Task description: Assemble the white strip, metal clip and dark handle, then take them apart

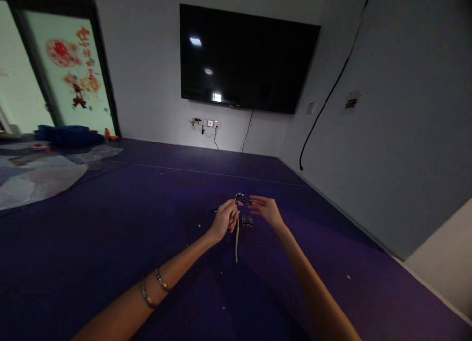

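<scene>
In the head view, the left hand is curled round a small dark-ended piece, whose dark, angular end sticks up past the thumb; what it is exactly is too small to tell. A pale cable runs down from just beside that hand, its lower end pointing towards the person; whether the fingers grip it too cannot be told. The right hand is near the left, fingers stretched out and slightly spread. A short dark strip shows at its fingertips, but whether they pinch it cannot be made out. A small grey box sits below, between the two hands. Two bracelets circle the left forearm.

All this is above or on a purple floor with pale specks scattered on it. At the far wall, a large dark television hangs over a row of sockets with thin wires. A thick black cord hangs down the right wall. At the left, clear plastic sheeting lies near a dark blue bundle, before a door with red decorations.
</scene>
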A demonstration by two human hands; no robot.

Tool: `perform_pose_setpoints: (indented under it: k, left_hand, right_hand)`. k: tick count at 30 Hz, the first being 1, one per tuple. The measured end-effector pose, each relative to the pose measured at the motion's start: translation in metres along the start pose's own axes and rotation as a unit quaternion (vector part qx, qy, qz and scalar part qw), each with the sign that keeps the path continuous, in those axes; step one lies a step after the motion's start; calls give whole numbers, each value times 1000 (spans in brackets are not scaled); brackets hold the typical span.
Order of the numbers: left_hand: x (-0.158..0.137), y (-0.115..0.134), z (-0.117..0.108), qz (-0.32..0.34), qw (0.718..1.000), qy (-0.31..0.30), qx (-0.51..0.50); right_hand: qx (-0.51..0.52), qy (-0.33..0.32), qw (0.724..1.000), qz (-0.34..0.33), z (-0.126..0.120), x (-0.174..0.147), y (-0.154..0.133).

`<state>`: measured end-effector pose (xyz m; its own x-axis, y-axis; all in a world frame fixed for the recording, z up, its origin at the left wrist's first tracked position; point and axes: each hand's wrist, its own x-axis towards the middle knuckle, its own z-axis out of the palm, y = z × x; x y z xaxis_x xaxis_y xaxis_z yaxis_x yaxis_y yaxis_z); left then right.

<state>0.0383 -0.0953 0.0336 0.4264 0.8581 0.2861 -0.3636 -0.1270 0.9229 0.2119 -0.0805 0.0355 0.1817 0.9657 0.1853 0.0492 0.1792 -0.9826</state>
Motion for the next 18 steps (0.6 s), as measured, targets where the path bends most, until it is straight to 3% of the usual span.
perform_pose_setpoints:
  k: [9, 18]
  left_hand:
    - [-5, -2, 3, 74, 987, 4, 143]
    - [-4, -8, 0, 94, 983, -4, 159]
  right_hand:
    - [-25, -37, 995, -89, 8, -12, -28]
    - [-50, -61, 989, -128, 10, -17, -39]
